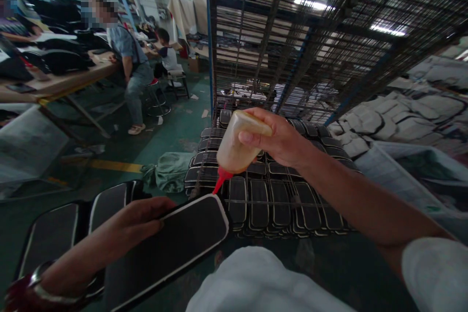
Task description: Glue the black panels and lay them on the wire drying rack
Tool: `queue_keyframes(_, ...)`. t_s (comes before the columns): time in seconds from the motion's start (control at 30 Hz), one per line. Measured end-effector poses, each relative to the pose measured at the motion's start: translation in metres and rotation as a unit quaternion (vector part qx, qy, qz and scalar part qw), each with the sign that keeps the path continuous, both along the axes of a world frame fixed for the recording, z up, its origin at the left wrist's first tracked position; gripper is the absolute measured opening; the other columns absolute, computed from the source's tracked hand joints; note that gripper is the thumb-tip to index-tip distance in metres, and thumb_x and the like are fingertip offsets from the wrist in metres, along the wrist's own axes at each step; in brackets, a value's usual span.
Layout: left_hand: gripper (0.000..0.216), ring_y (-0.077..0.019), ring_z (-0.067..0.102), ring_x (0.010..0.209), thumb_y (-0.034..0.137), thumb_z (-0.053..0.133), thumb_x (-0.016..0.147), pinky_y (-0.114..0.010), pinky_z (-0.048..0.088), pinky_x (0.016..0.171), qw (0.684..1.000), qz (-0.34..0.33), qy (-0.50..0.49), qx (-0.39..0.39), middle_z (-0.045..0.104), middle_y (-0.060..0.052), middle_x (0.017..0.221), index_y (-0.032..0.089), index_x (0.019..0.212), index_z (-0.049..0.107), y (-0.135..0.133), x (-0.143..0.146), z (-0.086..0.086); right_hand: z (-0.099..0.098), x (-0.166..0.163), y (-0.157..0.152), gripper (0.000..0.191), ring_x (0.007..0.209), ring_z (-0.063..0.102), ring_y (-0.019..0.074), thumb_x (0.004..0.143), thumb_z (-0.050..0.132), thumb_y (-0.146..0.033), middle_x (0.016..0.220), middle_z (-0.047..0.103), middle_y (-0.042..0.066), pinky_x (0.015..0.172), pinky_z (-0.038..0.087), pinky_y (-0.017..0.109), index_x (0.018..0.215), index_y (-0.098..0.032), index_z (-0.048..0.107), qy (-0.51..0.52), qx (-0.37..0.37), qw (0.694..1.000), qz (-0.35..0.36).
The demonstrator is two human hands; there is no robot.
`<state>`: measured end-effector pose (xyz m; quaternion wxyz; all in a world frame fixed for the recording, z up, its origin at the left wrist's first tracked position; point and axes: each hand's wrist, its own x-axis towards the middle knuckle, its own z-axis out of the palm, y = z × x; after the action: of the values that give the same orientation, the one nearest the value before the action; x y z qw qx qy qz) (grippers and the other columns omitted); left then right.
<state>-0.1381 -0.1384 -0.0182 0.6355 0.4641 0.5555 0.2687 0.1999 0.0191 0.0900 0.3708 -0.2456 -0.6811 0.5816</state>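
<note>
My right hand is wrapped round a translucent squeeze bottle, tipped upside down with yellowish contents. Its red nozzle points down at the far edge of a dark, round-cornered panel. A whitish line of glue-like stuff runs along the panel's rim, thickest round the right end. My left hand grips this panel by its far edge, the thumb on top and the other fingers partly hidden. Beneath and left of it lie more dark panels with pale edge lines.
Ahead, many similar dark panels lie in rows on a wire rack, with raised wire shelves above. A green cloth bundle rests on the floor. Pale bins stand right; people sit by a worktable at left.
</note>
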Motion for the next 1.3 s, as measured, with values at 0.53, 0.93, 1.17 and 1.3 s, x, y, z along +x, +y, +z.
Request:
queue_keyframes(0.53,0.037,-0.0342,0.085,0.094,0.046,0.093,0.073,-0.040,0.070,0.081,0.999,0.041,0.012,-0.020,0.091,-0.006,0.107,0.029,0.106,0.091,-0.004,0.004,0.014,-0.016,0.000,0.005,0.062,0.069,0.066,0.0168,0.070,0.106,-0.053,0.089,0.072,-0.001,0.048,0.052,0.022,0.109,-0.024,0.067,0.030,-0.071,0.997,0.018)
queue_keyframes(0.93,0.041,-0.0358,0.083,0.091,0.055,0.094,0.072,-0.038,0.069,0.075,0.999,0.001,0.039,-0.010,0.091,-0.008,0.103,0.029,0.104,0.093,0.004,0.010,0.021,-0.024,0.002,0.006,0.062,0.070,0.065,0.0160,0.074,0.104,-0.054,0.091,0.072,-0.001,0.049,0.055,0.021,0.115,-0.024,0.069,0.022,-0.062,0.996,0.060)
queue_keyframes(1.17,0.035,-0.0327,0.084,0.087,0.044,0.100,0.059,-0.035,0.069,0.074,0.987,0.147,0.062,-0.009,0.092,-0.004,0.099,0.031,0.091,0.092,-0.010,0.027,0.034,-0.029,0.010,0.005,0.062,0.070,0.066,0.0153,0.077,0.103,-0.053,0.092,0.072,-0.001,0.047,0.052,0.020,0.118,-0.022,0.069,0.025,-0.062,0.995,0.069)
queue_keyframes(1.3,0.040,-0.0324,0.084,0.089,0.040,0.101,0.057,-0.033,0.069,0.076,0.982,0.170,0.085,0.000,0.092,-0.007,0.101,0.027,0.094,0.092,-0.014,0.027,0.033,-0.034,0.018,0.002,0.060,0.075,0.068,0.0163,0.078,0.102,-0.057,0.093,0.074,0.000,0.055,0.054,0.022,0.118,-0.023,0.071,0.023,-0.062,0.997,0.039)
